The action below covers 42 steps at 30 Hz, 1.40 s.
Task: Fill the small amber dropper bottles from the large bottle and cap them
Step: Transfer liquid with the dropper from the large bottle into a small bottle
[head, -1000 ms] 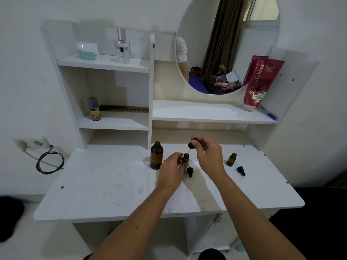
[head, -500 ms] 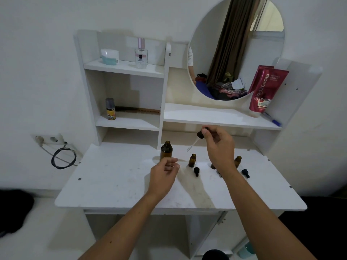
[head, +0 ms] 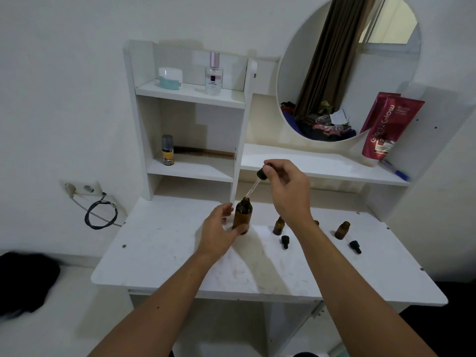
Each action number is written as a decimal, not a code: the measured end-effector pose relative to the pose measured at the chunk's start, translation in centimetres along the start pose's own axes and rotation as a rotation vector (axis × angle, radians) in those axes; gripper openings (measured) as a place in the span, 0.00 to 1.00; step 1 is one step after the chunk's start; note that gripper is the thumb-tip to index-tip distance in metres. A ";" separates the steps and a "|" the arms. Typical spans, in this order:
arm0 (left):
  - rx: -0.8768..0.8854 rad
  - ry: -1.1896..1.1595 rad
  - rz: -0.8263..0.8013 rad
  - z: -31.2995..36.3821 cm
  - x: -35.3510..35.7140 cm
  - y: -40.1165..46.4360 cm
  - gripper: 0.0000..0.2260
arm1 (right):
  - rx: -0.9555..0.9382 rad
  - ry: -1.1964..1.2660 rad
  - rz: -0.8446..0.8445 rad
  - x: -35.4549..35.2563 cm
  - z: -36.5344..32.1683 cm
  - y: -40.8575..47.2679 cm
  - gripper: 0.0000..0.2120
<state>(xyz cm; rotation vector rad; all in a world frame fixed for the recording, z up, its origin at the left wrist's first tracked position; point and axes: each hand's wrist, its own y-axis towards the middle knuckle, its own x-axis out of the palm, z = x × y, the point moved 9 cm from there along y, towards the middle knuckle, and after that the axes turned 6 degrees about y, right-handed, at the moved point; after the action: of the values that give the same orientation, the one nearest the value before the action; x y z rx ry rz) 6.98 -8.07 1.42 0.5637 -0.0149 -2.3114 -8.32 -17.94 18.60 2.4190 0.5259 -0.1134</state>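
The large amber bottle (head: 242,215) stands uncapped on the white desk (head: 159,248), and my left hand (head: 219,231) wraps around its lower part. My right hand (head: 288,189) pinches a black-capped dropper (head: 257,180), whose glass tip slants down into the large bottle's mouth. One small amber bottle (head: 279,226) stands open just right of it, with a black dropper cap (head: 284,241) lying in front. Another small bottle (head: 342,230) stands further right beside its loose cap (head: 355,246). A third small bottle (head: 316,223) is mostly hidden behind my right wrist.
Shelves at the back hold a perfume bottle (head: 213,73), a white and teal jar (head: 170,78), a small yellow-labelled bottle (head: 167,150) and a red tube (head: 386,127) below the round mirror (head: 347,47). A wall socket with a coiled cable (head: 100,212) is at left.
My left hand left the small bottle and took hold of the large bottle. My right hand carried the dropper left, from above the small bottle to the large bottle's mouth.
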 end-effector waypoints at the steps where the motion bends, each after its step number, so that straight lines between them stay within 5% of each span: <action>1: 0.002 -0.004 -0.027 0.1 0.3 0.1 0.30 | -0.010 -0.021 -0.016 0.3 0.1 -0.1 0.07; 18: 0.021 0.027 -0.059 -0.3 0.8 0.4 0.23 | 0.161 -0.204 -0.120 3.9 5.9 -2.3 0.03; 42: -0.022 0.103 -0.075 0.2 1.0 -0.4 0.25 | 0.068 -0.059 -0.069 0.3 0.4 0.3 0.08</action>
<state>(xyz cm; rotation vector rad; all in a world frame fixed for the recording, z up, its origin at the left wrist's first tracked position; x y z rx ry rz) 6.00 -8.43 1.16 0.6816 0.0812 -2.3490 -7.89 -18.25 18.38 2.4553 0.5878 -0.2352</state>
